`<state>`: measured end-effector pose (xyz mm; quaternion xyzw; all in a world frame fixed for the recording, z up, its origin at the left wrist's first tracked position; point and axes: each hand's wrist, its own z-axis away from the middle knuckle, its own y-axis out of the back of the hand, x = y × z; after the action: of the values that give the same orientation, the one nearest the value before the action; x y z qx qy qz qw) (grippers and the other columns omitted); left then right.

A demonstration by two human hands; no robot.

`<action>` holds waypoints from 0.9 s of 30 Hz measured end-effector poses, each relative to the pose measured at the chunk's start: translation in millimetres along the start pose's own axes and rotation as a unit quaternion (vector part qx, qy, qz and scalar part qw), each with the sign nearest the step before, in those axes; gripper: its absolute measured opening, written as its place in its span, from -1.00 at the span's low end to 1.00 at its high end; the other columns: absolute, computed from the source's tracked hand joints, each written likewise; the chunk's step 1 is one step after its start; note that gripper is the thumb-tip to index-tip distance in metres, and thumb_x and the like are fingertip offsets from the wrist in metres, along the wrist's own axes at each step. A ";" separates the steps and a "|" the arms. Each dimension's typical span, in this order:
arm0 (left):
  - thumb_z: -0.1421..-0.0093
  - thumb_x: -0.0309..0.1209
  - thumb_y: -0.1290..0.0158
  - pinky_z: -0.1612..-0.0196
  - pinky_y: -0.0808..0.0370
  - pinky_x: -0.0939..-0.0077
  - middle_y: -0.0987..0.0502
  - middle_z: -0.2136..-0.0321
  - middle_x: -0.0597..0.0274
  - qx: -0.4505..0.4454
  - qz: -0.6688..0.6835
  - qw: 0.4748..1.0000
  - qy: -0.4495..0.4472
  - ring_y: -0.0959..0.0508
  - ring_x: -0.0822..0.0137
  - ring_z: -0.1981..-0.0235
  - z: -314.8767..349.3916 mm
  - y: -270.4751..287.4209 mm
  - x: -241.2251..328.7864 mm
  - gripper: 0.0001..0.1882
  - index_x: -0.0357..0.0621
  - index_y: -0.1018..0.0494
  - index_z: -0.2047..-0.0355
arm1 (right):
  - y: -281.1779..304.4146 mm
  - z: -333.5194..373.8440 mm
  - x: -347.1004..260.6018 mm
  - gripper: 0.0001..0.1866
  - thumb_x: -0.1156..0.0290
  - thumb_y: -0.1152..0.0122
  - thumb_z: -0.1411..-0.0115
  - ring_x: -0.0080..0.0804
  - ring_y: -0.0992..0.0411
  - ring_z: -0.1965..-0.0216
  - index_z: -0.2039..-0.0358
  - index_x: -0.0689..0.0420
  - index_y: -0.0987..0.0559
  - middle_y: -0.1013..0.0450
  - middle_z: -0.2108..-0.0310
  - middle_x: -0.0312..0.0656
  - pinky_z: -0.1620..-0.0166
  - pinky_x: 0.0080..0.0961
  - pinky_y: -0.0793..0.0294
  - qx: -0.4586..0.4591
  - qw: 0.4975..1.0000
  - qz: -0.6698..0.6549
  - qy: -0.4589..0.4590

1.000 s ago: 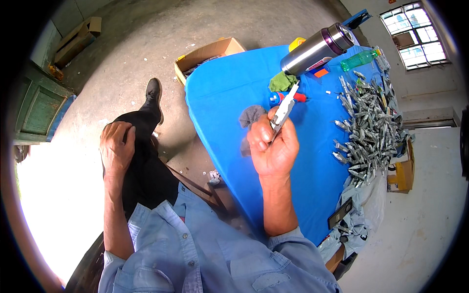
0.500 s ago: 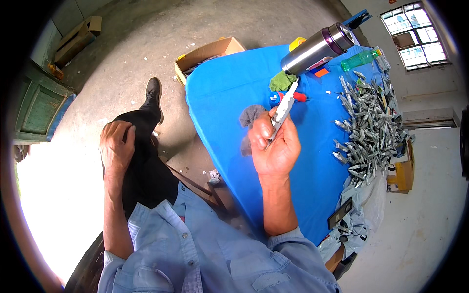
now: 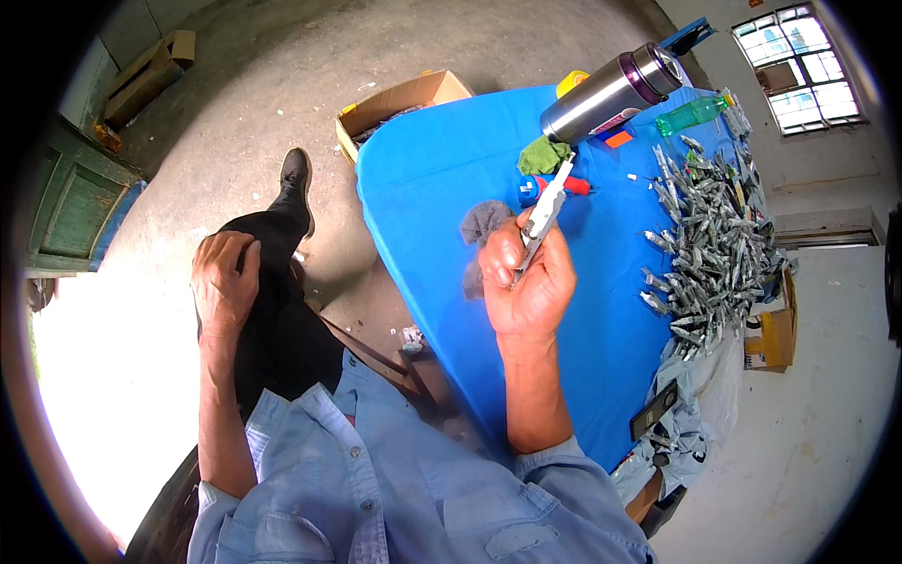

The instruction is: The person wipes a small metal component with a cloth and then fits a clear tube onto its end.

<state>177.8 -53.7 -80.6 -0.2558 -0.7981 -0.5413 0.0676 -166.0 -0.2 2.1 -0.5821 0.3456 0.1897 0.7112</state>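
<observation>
My right hand (image 3: 528, 273) is closed around a slim white-and-silver metal piece (image 3: 545, 214), pinched between thumb and fingers, its narrow tip pointing up and away over the blue-covered table (image 3: 442, 160). Resting on my left knee is my left hand (image 3: 225, 273), fingers draped loosely over the dark trousers and holding nothing. A grey cloth (image 3: 481, 222) lies partly hidden behind my right hand. Just beyond the piece's tip are a green cloth (image 3: 543, 156) and a blue-and-red item (image 3: 575, 186). To the right spreads a heap of similar silver pieces (image 3: 709, 235).
A steel flask (image 3: 601, 101) stands at the table's far side, with a green plastic bottle (image 3: 693, 115) right of it. An open cardboard box (image 3: 404, 99) sits beyond the far left corner. Plastic bags (image 3: 709, 385) and a dark flat object (image 3: 654, 411) lie at the right edge.
</observation>
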 end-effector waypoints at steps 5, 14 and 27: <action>-0.17 -0.51 -0.21 0.03 -0.49 0.24 -0.63 0.33 0.15 -0.007 0.005 1.000 0.008 -0.60 0.12 0.23 -0.5 1.2 0.9 -0.92 -0.21 -0.58 0.32 | 2.2 -0.5 0.4 -0.71 0.23 0.16 -0.46 -0.55 -0.17 0.65 0.24 0.11 -0.48 -0.37 0.59 -0.19 0.56 -0.62 -0.17 0.005 0.999 -0.027 -0.020; -0.17 -0.47 -0.20 -0.01 -0.48 0.18 -0.63 0.32 0.10 -0.014 0.018 0.999 0.027 -0.61 0.06 0.20 0.4 -0.2 -1.6 -0.91 -0.23 -0.58 0.33 | -16.3 -0.8 -1.6 -0.74 0.24 0.18 -0.48 -0.59 -0.26 0.58 0.19 0.13 -0.43 -0.43 0.49 -0.16 0.55 -0.66 -0.19 -0.001 0.997 0.079 -0.011; -0.15 -0.49 -0.21 0.01 -0.48 0.19 -0.63 0.33 0.10 0.002 0.021 1.000 0.018 -0.61 0.04 0.22 1.2 0.3 -2.7 -0.92 -0.23 -0.58 0.35 | -23.0 7.4 4.0 -0.72 0.34 0.07 -0.45 -0.70 -0.29 0.43 -0.02 0.28 -0.40 -0.46 0.27 -0.21 0.44 -0.75 -0.27 -0.045 0.968 0.231 0.089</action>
<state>180.5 -53.5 -81.9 -0.2622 -0.7922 -0.5430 0.0941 -145.8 0.6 15.9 -0.5327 0.5232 0.3117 0.5877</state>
